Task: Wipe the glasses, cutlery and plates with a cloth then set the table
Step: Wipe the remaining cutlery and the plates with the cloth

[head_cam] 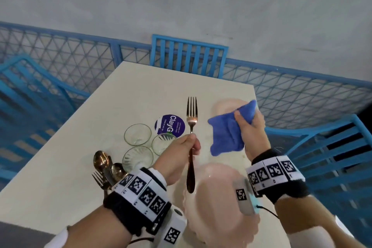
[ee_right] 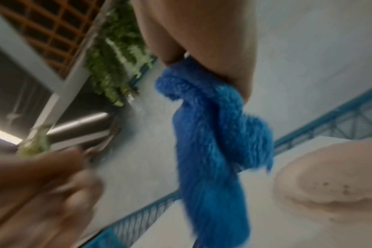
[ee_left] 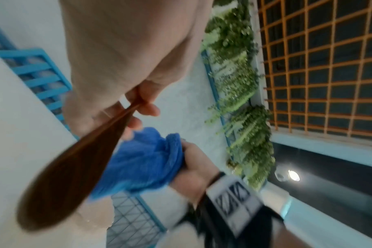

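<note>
The left hand point(head_cam: 186, 145) pinches a fork point(head_cam: 191, 127) at mid-handle, tines up, above the desk point(head_cam: 60, 177). The right hand point(head_cam: 251, 127) has its fingers curled round a blue cloth point(head_cam: 225, 133), just beside the fork and apart from it. To wipe well, wrap the cloth round the tines and draw it down the neck, keeping the pinch firm so the fork does not twist. Three glasses point(head_cam: 138, 147), more cutlery point(head_cam: 106, 169) and two pink plates point(head_cam: 217, 193), probably unwiped, wait on the desk.
</note>
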Demonstrator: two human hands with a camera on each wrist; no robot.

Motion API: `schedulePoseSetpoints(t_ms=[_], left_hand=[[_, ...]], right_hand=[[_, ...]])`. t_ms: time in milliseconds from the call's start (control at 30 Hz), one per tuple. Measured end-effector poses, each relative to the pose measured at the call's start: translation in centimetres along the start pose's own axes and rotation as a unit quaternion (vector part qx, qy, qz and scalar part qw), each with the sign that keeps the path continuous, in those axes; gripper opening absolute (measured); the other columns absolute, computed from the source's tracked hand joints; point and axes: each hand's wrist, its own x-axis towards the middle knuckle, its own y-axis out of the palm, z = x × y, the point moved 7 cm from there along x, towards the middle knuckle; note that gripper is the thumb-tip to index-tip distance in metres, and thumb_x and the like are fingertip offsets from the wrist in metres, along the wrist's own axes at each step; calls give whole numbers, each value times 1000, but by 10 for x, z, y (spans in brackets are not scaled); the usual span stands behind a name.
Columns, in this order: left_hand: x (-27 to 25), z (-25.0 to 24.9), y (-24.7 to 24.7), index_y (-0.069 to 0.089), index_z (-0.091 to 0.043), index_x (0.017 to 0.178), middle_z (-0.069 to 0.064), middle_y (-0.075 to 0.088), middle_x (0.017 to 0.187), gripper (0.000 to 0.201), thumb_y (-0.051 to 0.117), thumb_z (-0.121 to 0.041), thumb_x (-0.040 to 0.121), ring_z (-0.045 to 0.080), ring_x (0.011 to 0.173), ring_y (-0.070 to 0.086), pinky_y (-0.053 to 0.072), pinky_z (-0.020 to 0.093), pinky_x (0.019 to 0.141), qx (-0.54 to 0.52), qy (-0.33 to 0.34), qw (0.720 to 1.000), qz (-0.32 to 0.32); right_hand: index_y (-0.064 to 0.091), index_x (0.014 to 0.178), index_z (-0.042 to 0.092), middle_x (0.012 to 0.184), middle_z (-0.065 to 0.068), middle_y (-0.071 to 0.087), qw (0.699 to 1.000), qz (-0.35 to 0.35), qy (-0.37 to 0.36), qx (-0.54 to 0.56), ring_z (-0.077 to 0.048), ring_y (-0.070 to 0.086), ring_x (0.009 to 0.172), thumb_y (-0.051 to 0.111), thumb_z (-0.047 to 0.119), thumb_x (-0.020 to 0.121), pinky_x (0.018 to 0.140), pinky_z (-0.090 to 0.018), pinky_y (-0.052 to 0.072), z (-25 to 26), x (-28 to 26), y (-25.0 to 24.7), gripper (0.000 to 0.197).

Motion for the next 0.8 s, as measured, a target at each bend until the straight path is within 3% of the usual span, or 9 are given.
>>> schedulePoseSetpoints(t_ms=[67,133,167,233,333,467,567,667,800], left_hand=[[4,-8,-13,51,-17,72,-3,50,72,36,33,-25,102,9,68,45,40,15,67,-6,32,998,-51],[6,-9,-18,52,-16,74,-2,52,66,35,33,-23,102,4,55,50,41,8,50,-17,46,996,-74],[4,-9,-18,53,-14,74,-2,56,65,35,34,-23,102,1,52,54,42,8,48,-31,48,995,-78],[3,-5,-19,56,-12,76,0,64,73,33,37,-24,101,3,63,63,49,14,58,-52,55,993,-88],[2,7,-27,56,-15,70,1,65,76,35,40,-24,100,15,77,62,50,25,69,-78,46,989,-120],[-2,29,-42,62,-14,75,6,67,73,33,43,-25,99,20,72,63,53,34,75,-163,-11,975,-151],[-11,38,-69,55,-17,69,-1,51,66,34,42,-26,98,13,62,47,41,26,61,-173,-26,958,-226],[-19,43,-127,52,-17,70,1,42,69,33,38,-26,99,13,59,39,34,28,56,-188,4,934,-304],[-31,84,-199,63,-12,79,7,49,62,31,45,-26,98,17,43,45,38,21,42,-120,-39,918,-375]], right_hand=[[55,117,18,119,-8,62,987,146,48,43,-19,60,109,52,38,93,97,-38,48,-8,-33,34,32],[52,116,19,118,-4,62,963,261,56,45,-9,59,105,42,24,98,91,-20,49,-12,-68,65,20],[50,116,21,118,-1,61,951,300,47,52,-6,59,106,40,21,99,91,-18,48,-12,-80,79,20],[46,124,21,124,2,58,938,342,25,57,-4,56,113,40,14,99,99,-20,45,-11,-93,98,27],[40,131,14,130,-6,54,937,347,-33,32,-13,52,121,47,2,94,105,-28,43,-12,-100,109,39],[46,120,17,111,0,61,931,363,-46,2,-14,59,104,56,4,87,88,-20,50,-15,-108,119,36],[50,115,18,101,3,63,907,405,-73,-86,-13,60,94,58,27,76,85,-24,50,-18,-114,123,40],[52,119,21,108,3,66,875,463,-44,-135,-12,62,99,63,27,78,89,-26,51,-35,-117,116,43],[59,106,15,102,-1,68,921,384,60,0,-12,64,94,63,15,88,81,-19,52,-39,-90,87,19]])
